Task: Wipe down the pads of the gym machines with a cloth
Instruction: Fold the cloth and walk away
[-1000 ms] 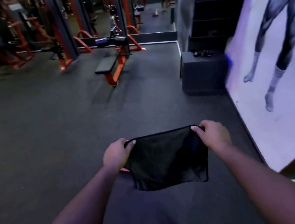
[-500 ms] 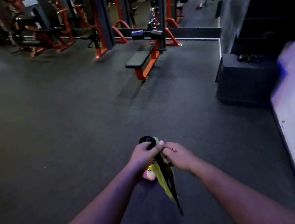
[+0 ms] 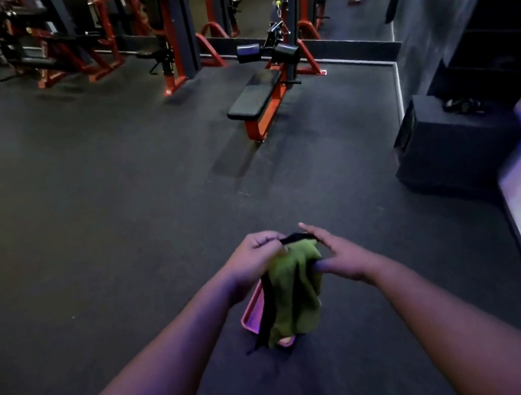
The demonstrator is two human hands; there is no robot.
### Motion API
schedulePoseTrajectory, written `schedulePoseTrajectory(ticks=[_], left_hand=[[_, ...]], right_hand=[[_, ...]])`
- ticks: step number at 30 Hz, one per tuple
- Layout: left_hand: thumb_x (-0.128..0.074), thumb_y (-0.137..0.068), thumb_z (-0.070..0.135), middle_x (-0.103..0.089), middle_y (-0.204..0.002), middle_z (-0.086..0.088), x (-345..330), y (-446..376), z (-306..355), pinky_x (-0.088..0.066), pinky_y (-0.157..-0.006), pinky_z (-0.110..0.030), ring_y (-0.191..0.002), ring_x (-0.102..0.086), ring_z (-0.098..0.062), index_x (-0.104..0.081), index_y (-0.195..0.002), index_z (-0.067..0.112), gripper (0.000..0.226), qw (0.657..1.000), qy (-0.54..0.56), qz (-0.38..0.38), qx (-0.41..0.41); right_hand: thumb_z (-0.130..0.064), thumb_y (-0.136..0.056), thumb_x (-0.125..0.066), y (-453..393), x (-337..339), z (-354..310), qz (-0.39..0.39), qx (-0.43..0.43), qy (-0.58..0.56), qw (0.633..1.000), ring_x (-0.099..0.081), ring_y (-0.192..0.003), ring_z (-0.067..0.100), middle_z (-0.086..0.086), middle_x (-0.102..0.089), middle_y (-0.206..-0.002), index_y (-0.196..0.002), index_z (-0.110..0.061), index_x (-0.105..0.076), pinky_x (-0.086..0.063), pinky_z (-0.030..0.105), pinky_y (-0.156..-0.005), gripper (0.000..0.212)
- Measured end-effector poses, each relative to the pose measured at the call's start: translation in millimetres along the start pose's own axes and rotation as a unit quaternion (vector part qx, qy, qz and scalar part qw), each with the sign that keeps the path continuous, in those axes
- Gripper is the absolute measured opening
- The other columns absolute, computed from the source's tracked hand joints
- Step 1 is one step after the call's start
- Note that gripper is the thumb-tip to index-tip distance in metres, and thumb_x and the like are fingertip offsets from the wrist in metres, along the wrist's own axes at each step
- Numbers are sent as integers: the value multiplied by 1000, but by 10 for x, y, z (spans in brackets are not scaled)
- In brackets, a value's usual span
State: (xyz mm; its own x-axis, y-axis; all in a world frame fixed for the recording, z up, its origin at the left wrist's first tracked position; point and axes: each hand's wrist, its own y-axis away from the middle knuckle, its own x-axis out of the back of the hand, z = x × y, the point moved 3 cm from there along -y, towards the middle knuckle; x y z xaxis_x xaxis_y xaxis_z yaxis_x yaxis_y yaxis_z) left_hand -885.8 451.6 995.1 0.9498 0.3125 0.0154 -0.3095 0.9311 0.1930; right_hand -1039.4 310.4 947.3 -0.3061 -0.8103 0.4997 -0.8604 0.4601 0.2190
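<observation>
Above the dark floor, left hand [image 3: 252, 261] and right hand [image 3: 339, 255] grip an unlabelled cloth [image 3: 294, 290].

A pink tray [image 3: 251, 314] lies on the dark floor [image 3: 83, 228]; a black box [image 3: 452, 146] stands right.

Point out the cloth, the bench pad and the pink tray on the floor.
cloth [image 3: 298, 290], head view, green side of the hanging fabric.
bench pad [image 3: 253, 95], head view, middle of the black top.
pink tray [image 3: 254, 317], head view, left rim showing beside the cloth.

Cloth [image 3: 296, 281] between hands (above tray [image 3: 251, 317])
</observation>
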Motion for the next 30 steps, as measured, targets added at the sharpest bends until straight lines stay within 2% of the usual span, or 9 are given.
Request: schedulePoseTrajectory(ticks=[4, 7, 10, 13, 18, 22, 25, 27, 30], left_hand=[[-68, -78, 23, -68, -105, -19, 342, -467, 478, -53, -86, -35, -88, -67, -24, -65, -121, 1, 48, 969, 244, -42, -25], [-52, -91, 65, -65, -131, -21, 674, -834, 533, -43, -111, -47, -121, -63, -32, -55, -140, 2, 80, 948, 312, -58, -32], [-38, -85, 80, -65, -137, -15, 786, -971, -31, -54, -102, -40, -126, -62, -29, -58, -141, 12, 90, 981, 180, -51, 54], [-76, -89, 39, -73, -121, -14, 681, -1181, -457, -59, -86, -31, -109, -70, -29, -68, -124, 5, 49, 987, 125, 6, 105], [-80, -85, 9, -79, -98, -12, 747, -1939, -891, -62, -83, -42, -101, -74, -35, -76, -103, 3, 19, 965, 61, 201, 158], [-97, -65, 33, -70, -112, -11, 801, -2343, -1413, -58, -94, -47, -106, -69, -31, -58, -116, 9, 69, 922, -23, 296, 248], [-101, -52, 41, -54, -135, -6, 775, -2598, -1926, -48, -109, -40, -122, -57, -23, -36, -147, 29, 116, 936, -83, 218, 263], [-95, -65, 31, -54, -140, -6, 728, -2807, -2313, -43, -110, -33, -128, -54, -26, -40, -153, 26, 104, 931, -243, 102, 252], [-70, -89, 36, -58, -129, -3, 701, -3126, -2953, -49, -99, -40, -126, -53, -28, -51, -146, 33, 60, 833, -511, 21, 212]], right_hand=[[-68, -53, -88, -247, -173, -70, -18, -64, -319, 945, -67, -104, 6, -8, -73, -118, -127, -18, -61, -51, 27, -91, 93], [-35, -70, -86, -615, -162, -138, 47, -67, -420, 904, -74, -85, 20, 10, -78, -100, -109, -7, -71, -60, 32, -77, 51], [-18, -85, -80, -1004, 47, -177, 108, -98, -453, 880, -75, -73, 22, 16, -78, -91, -111, 3, -70, -62, 32, -66, 35], [-17, -94, -70, -1334, 256, -20, 83, -131, -452, 878, -75, -73, 22, 17, -77, -93, -115, 2, -69, -61, 31, -61, 28], [2, -85, -77, -1853, 573, 685, 39, -192, -301, 933, -71, -79, 20, 19, -72, -106, -131, -5, -53, -55, 22, -57, 52], [-4, -90, -75, -2219, 608, 1300, 62, -171, -193, 964, -65, -87, 20, 11, -65, -99, -135, -19, -47, -54, 23, -70, 55], [-5, -81, -84, -2494, 471, 1810, 0, -161, -99, 982, -60, -111, 16, 3, -63, -121, -132, -14, -61, -47, 11, -89, 57], [-12, -76, -88, -2692, 298, 2243, -39, -164, 10, 986, -58, -118, 17, 0, -61, -130, -132, -22, -62, -45, 17, -96, 63], [-23, -86, -74, -2976, -10, 2883, -51, -152, 179, 971, -61, -116, 20, -5, -61, -126, -125, -35, -62, -50, 34, -93, 43]])
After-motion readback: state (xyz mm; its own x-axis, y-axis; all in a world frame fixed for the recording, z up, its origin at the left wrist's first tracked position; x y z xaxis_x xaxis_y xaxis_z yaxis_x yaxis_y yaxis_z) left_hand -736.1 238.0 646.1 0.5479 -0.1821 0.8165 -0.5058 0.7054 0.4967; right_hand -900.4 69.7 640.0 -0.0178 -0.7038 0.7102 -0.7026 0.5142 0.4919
